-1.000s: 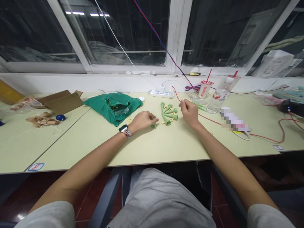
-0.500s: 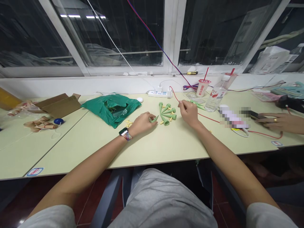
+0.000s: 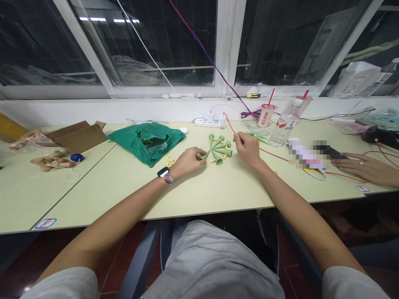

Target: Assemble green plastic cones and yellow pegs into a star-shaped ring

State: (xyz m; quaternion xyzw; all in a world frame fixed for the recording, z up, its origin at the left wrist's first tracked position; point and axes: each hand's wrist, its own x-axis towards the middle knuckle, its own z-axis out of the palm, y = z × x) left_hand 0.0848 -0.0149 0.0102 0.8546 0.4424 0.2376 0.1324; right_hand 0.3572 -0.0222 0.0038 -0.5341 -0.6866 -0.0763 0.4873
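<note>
My left hand (image 3: 189,161), with a watch on its wrist, is closed around a green cone-shaped watering spike (image 3: 204,156), most of it hidden by the fingers. Its pointed tip meets the tips of several green spikes (image 3: 222,145) fanned out on the table, with small yellow valves among them. Just right of that fan, my right hand (image 3: 247,147) rests with curled fingers; I cannot make out whether anything is in them. More green spikes (image 3: 260,138) lie partly hidden behind it. Yellow valve pieces (image 3: 168,161) lie beside my left wrist.
A torn green plastic bag (image 3: 146,141) lies left, near a cardboard box (image 3: 77,137) and wooden pieces (image 3: 52,161). A power strip (image 3: 210,122), a cup (image 3: 267,115) and a water bottle (image 3: 285,123) stand behind. Another person's hand (image 3: 363,167) is at right by a phone.
My left hand has turned the spike so its tip points in to the fan's centre. My right hand stays put. The other person's hand has shifted slightly left.
</note>
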